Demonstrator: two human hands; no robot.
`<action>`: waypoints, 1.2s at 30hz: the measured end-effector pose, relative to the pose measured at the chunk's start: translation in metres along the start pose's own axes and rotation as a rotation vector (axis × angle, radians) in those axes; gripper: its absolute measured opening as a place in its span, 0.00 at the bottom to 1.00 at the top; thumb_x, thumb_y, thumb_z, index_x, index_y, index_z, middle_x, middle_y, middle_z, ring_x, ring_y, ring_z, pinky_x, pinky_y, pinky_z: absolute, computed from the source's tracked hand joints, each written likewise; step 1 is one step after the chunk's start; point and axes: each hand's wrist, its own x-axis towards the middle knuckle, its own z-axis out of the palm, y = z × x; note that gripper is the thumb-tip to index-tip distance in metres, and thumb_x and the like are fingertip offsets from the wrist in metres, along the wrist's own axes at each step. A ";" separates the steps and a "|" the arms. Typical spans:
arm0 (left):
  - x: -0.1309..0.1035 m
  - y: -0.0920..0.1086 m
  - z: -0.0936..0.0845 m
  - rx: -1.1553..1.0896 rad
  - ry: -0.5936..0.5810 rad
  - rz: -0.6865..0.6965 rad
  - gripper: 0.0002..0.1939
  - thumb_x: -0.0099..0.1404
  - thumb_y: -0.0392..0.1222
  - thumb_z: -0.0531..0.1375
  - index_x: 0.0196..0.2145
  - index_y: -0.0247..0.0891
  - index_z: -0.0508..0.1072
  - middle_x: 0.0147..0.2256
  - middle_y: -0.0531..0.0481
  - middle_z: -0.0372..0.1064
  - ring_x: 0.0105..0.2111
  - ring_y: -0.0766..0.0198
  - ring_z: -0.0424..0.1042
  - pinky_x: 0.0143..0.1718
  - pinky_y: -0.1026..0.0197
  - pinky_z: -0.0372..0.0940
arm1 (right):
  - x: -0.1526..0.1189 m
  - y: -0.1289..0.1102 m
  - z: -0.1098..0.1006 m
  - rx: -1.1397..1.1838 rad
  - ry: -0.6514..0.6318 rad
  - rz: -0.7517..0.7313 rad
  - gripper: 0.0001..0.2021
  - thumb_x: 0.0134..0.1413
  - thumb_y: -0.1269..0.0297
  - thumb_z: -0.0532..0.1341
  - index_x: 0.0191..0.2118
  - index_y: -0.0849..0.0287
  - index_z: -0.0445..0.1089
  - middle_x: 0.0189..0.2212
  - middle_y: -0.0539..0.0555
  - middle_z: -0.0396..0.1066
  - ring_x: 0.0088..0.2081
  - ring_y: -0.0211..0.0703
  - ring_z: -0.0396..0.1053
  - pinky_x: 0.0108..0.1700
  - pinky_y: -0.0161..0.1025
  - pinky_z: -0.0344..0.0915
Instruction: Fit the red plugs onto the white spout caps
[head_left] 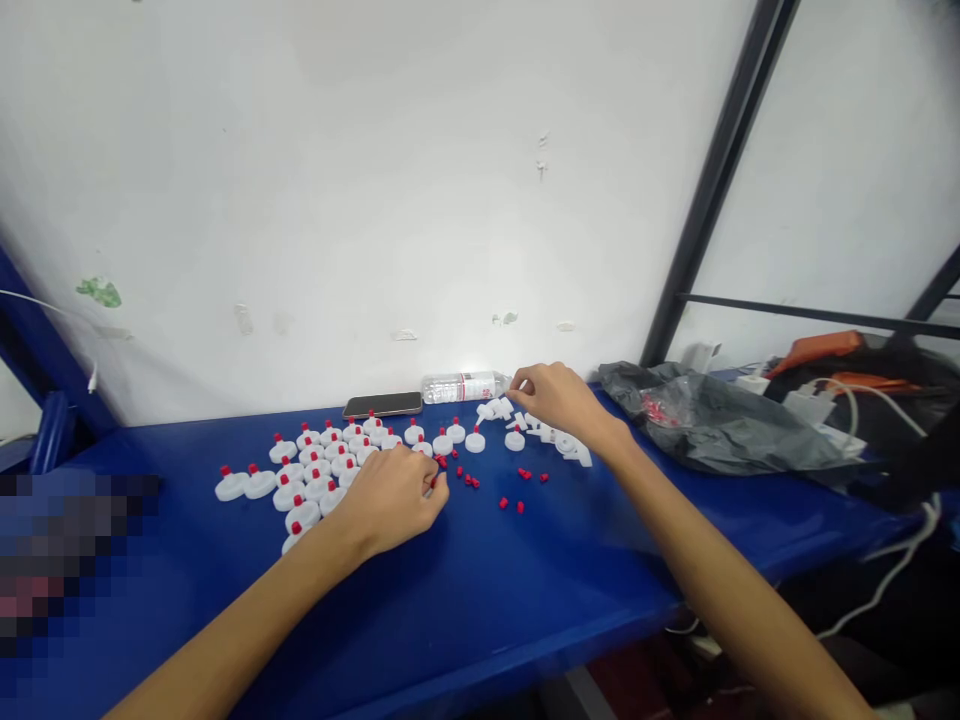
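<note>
Several white round caps with red tips (315, 468) stand close together on the blue table (480, 610), left of centre. My left hand (397, 492) is over their right edge, fingers curled near small red pieces (468, 480); what its fingertips hold, if anything, is hidden. Further right, my right hand (551, 395) has thumb and forefinger pinched above a pile of white plastic parts (566, 443), beside the neck of a clear bottle (465, 387). Anything in that pinch is too small to make out. More red pieces (520, 507) lie between the hands.
A dark phone (383, 404) lies by the wall, left of the bottle. Grey plastic bags (720, 425), white cables (900, 560) and an orange item (817, 350) are at the right. A dark metal post (712, 190) rises behind them. A blurred object (60, 550) lies at the far left.
</note>
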 end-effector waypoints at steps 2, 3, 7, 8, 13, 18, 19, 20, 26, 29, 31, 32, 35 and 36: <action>0.000 -0.001 -0.001 0.019 0.023 -0.044 0.20 0.61 0.40 0.54 0.14 0.40 0.54 0.14 0.51 0.56 0.16 0.64 0.55 0.24 0.59 0.44 | 0.001 0.001 0.000 -0.049 -0.038 0.035 0.12 0.62 0.58 0.59 0.42 0.55 0.78 0.36 0.57 0.79 0.38 0.49 0.75 0.36 0.39 0.63; 0.000 -0.002 -0.001 0.041 0.031 -0.065 0.19 0.61 0.40 0.55 0.15 0.40 0.55 0.15 0.51 0.58 0.17 0.63 0.56 0.24 0.59 0.44 | 0.001 0.002 0.000 -0.073 -0.065 0.051 0.12 0.61 0.58 0.60 0.42 0.56 0.78 0.37 0.58 0.79 0.39 0.49 0.75 0.36 0.39 0.64; 0.001 -0.003 -0.002 0.161 0.022 -0.121 0.12 0.62 0.41 0.54 0.21 0.41 0.63 0.19 0.48 0.64 0.19 0.59 0.63 0.24 0.60 0.44 | 0.002 0.008 0.003 -0.131 -0.150 0.086 0.07 0.56 0.64 0.64 0.37 0.57 0.79 0.36 0.59 0.79 0.39 0.50 0.75 0.36 0.39 0.64; 0.001 -0.003 -0.002 0.179 0.014 -0.129 0.11 0.63 0.40 0.53 0.22 0.41 0.63 0.20 0.48 0.65 0.20 0.58 0.63 0.25 0.60 0.44 | 0.002 0.010 0.004 -0.139 -0.162 0.091 0.05 0.55 0.66 0.65 0.36 0.57 0.79 0.36 0.59 0.79 0.38 0.50 0.75 0.37 0.39 0.65; -0.003 0.009 -0.001 0.106 0.016 -0.052 0.12 0.68 0.39 0.49 0.26 0.41 0.62 0.21 0.51 0.65 0.21 0.61 0.64 0.26 0.60 0.47 | 0.001 0.013 0.008 -0.199 -0.227 0.141 0.09 0.49 0.67 0.69 0.39 0.58 0.79 0.39 0.61 0.79 0.43 0.54 0.75 0.39 0.40 0.66; -0.009 0.026 0.009 -0.083 -0.107 0.216 0.13 0.73 0.43 0.48 0.45 0.41 0.70 0.37 0.49 0.72 0.31 0.61 0.71 0.31 0.60 0.58 | 0.002 0.011 0.011 -0.241 -0.311 0.215 0.12 0.47 0.67 0.70 0.41 0.59 0.79 0.42 0.63 0.79 0.44 0.56 0.76 0.40 0.41 0.68; -0.010 0.028 0.011 -0.086 -0.145 0.243 0.16 0.74 0.44 0.47 0.53 0.42 0.69 0.41 0.48 0.72 0.32 0.61 0.72 0.33 0.59 0.60 | 0.003 0.011 0.012 -0.248 -0.321 0.225 0.12 0.47 0.68 0.70 0.41 0.59 0.79 0.42 0.64 0.79 0.44 0.56 0.76 0.40 0.42 0.69; -0.010 0.029 0.013 -0.077 -0.178 0.261 0.19 0.74 0.44 0.47 0.58 0.45 0.66 0.45 0.47 0.71 0.34 0.61 0.73 0.34 0.59 0.61 | 0.003 0.011 0.013 -0.253 -0.329 0.230 0.12 0.46 0.68 0.71 0.41 0.59 0.79 0.43 0.64 0.78 0.45 0.57 0.76 0.41 0.42 0.69; -0.009 0.030 0.018 -0.012 -0.264 0.278 0.23 0.75 0.43 0.45 0.64 0.49 0.62 0.46 0.48 0.67 0.33 0.63 0.72 0.34 0.60 0.64 | 0.004 0.012 0.018 -0.263 -0.367 0.211 0.11 0.45 0.64 0.72 0.37 0.59 0.80 0.41 0.63 0.79 0.45 0.57 0.77 0.43 0.43 0.70; -0.009 0.030 0.017 0.008 -0.265 0.286 0.22 0.75 0.42 0.45 0.63 0.51 0.63 0.44 0.49 0.67 0.32 0.64 0.71 0.33 0.60 0.64 | 0.003 0.011 0.018 -0.266 -0.379 0.198 0.10 0.46 0.64 0.72 0.36 0.60 0.80 0.40 0.63 0.79 0.44 0.57 0.77 0.43 0.43 0.70; -0.010 0.030 0.016 0.008 -0.261 0.288 0.22 0.75 0.42 0.45 0.63 0.52 0.64 0.43 0.50 0.66 0.31 0.64 0.71 0.33 0.60 0.64 | 0.003 0.011 0.017 -0.265 -0.373 0.194 0.10 0.48 0.64 0.71 0.37 0.60 0.80 0.41 0.63 0.79 0.44 0.57 0.77 0.43 0.42 0.69; -0.010 0.030 0.016 0.004 -0.260 0.289 0.22 0.75 0.42 0.45 0.62 0.53 0.65 0.43 0.50 0.66 0.31 0.64 0.70 0.33 0.60 0.64 | 0.003 0.011 0.016 -0.264 -0.366 0.194 0.10 0.49 0.63 0.71 0.38 0.59 0.80 0.41 0.63 0.79 0.44 0.56 0.77 0.42 0.42 0.69; -0.011 0.029 0.016 -0.011 -0.255 0.293 0.21 0.76 0.43 0.46 0.60 0.52 0.67 0.42 0.50 0.67 0.30 0.65 0.70 0.32 0.61 0.63 | 0.002 0.010 0.012 -0.261 -0.322 0.202 0.11 0.50 0.63 0.70 0.41 0.59 0.79 0.43 0.63 0.78 0.45 0.55 0.76 0.41 0.41 0.68; -0.011 0.029 0.016 -0.015 -0.251 0.296 0.20 0.76 0.44 0.46 0.60 0.51 0.68 0.41 0.50 0.67 0.30 0.65 0.70 0.32 0.61 0.63 | 0.002 0.010 0.010 -0.259 -0.300 0.204 0.11 0.51 0.62 0.69 0.41 0.59 0.79 0.43 0.63 0.78 0.45 0.55 0.76 0.41 0.41 0.68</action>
